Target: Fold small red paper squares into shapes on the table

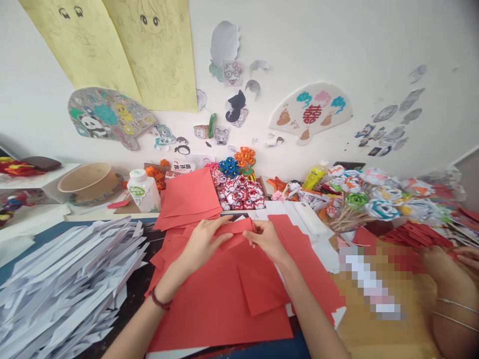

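Between my two hands is a folded piece of red paper (235, 227), held above the stacked sheets. My left hand (205, 243) grips its left part, thumb below and fingers along the upper edge. At its right end my right hand (266, 240) pinches the paper between thumb and curled fingers. Large red paper sheets (209, 304) lie beneath both hands, with a smaller red square (260, 284) on top at the right. Another stack of red sheets (190, 194) rests just beyond my left hand.
Folded white paper strips (71, 284) form a big pile on the left. A white bottle (144, 192) and red-and-white paper flowers (241, 193) stand along the back. Paper flowers on sticks (381, 207) lie at the right, near another person's hand (441, 269).
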Available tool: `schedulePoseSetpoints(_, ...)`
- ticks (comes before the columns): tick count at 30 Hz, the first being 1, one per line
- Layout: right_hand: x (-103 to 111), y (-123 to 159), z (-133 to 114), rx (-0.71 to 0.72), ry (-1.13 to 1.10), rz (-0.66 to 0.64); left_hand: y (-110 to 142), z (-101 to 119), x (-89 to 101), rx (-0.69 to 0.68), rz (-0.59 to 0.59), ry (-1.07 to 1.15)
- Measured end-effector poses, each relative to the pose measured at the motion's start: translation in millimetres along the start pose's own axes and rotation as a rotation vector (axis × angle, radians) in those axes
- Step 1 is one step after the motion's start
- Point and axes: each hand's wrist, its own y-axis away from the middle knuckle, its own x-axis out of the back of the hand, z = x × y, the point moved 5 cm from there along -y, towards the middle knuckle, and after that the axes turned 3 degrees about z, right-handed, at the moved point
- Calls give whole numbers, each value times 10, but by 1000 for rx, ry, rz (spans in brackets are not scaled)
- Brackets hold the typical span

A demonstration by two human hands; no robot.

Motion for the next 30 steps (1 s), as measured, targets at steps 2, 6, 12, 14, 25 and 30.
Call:
schedulePoseSetpoints(2, -23, -44, 8, -5, -43, -44, -30, -71, 54, 59, 35, 83)
schedulePoseSetpoints(6, -63, -51, 59, -36, -74, -10, -30, -208, 61, 266, 130, 390)
schedulePoseSetpoints(12, -184, 37, 85, -79, -194, -37, 56, -294, -117, 431, 42, 731)
schedulePoseSetpoints(14, -194, 46, 101, -71, -205, 0, 77, -292, -34, 359, 173, 456)
schedulePoseSetpoints(25, -214, 65, 157, -82, -118, 103, 135, 76, -33, -31, 206, -131)
schedulePoseSetpoints(30, -132, 56, 98, 8, 91, 191, 149, 20, -39, 11, 196, -47)
